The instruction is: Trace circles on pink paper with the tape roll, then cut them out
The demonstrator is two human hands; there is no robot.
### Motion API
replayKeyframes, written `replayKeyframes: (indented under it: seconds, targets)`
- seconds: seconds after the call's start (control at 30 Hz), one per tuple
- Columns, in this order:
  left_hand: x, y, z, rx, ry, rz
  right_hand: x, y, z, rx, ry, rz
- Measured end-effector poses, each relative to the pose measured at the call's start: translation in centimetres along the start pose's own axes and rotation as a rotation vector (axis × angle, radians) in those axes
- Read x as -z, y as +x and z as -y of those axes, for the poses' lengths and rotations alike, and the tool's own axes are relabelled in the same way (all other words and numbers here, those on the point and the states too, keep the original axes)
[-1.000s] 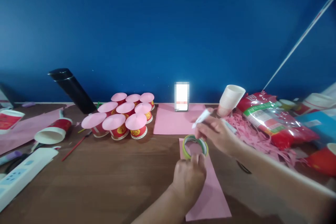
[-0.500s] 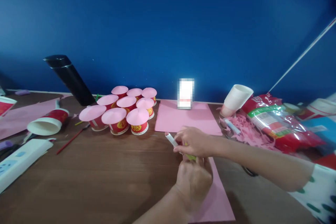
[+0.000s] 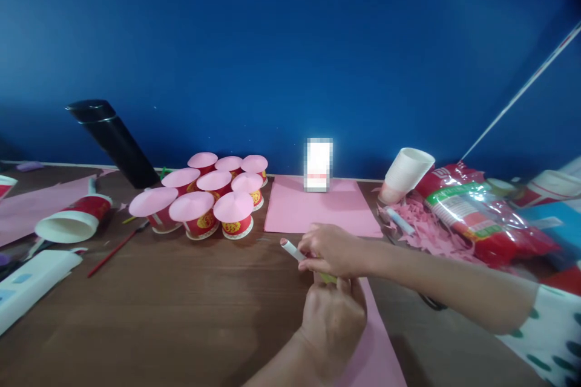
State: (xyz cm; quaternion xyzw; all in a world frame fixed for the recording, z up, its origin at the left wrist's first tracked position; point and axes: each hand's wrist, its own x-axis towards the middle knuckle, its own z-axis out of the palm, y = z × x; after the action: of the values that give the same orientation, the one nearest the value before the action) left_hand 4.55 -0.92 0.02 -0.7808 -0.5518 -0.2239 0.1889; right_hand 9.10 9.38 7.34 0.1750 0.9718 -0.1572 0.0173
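Note:
My right hand (image 3: 333,249) is closed round a white marker (image 3: 291,250) whose tip end points left, and it lies across the top of a green tape roll (image 3: 327,279). Only a sliver of that roll shows between my hands. My left hand (image 3: 333,321) is curled with its fingers pressed on the near side of the roll, holding it down on a pink paper sheet (image 3: 376,351) on the wooden table (image 3: 181,302).
A cluster of red cups with pink paper tops (image 3: 204,193) stands left of a second pink sheet (image 3: 322,205). A black flask (image 3: 113,142), lying red cup (image 3: 70,224) and white power strip (image 3: 31,278) are left. White cup stack (image 3: 406,172), pink shreds, red packet (image 3: 476,211) right.
My right hand brought the marker from the right of the tape roll over to its left side, covering the roll. My left hand stayed on the roll.

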Motion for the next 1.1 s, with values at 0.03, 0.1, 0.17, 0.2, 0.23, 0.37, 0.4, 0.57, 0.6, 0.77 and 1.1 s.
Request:
replayKeyframes:
  seconds: [0.03, 0.1, 0.17, 0.2, 0.23, 0.37, 0.4, 0.57, 0.6, 0.77, 1.1]
  targets:
    - [0.0, 0.0, 0.0, 0.000, 0.003, -0.001, 0.0, 0.0, 0.0, 0.001, -0.006, 0.001]
    - [0.0, 0.0, 0.0, 0.001, 0.009, -0.010, -0.2, 0.0, -0.1, 0.008, -0.020, -0.002]
    - [-0.1, 0.0, 0.0, 0.006, 0.010, -0.013, -0.3, 0.0, -0.2, 0.014, -0.035, -0.009]
    - [-0.1, 0.0, 0.0, 0.007, 0.010, -0.014, -0.3, 0.0, -0.3, 0.015, -0.040, -0.007]
    - [-0.1, 0.0, 0.0, 0.009, 0.011, -0.013, -0.3, 0.0, -0.3, 0.015, -0.044, -0.002]
    - [-0.1, 0.0, 0.0, 0.001, 0.015, -0.009, -0.3, 0.2, -0.3, -0.003, -0.055, 0.023]
    - [-0.1, 0.0, 0.1, -0.006, 0.018, -0.003, -0.3, 0.2, -0.3, -0.007, -0.056, 0.028]
    - [-0.2, -0.1, 0.1, -0.035, 0.053, 0.025, -0.2, 0.3, -0.3, 0.001, -0.056, 0.045]
    - [-0.2, -0.1, 0.1, -0.039, 0.061, 0.024, -0.2, 0.3, -0.3, 0.007, -0.062, 0.044]
    - [0.0, -0.1, 0.1, -0.049, 0.093, 0.035, -0.2, 0.6, -0.6, 0.017, -0.080, 0.040]
    - [-0.2, -0.1, 0.1, -0.036, 0.090, 0.077, -0.7, 1.1, -1.5, 0.036, -0.151, 0.017]
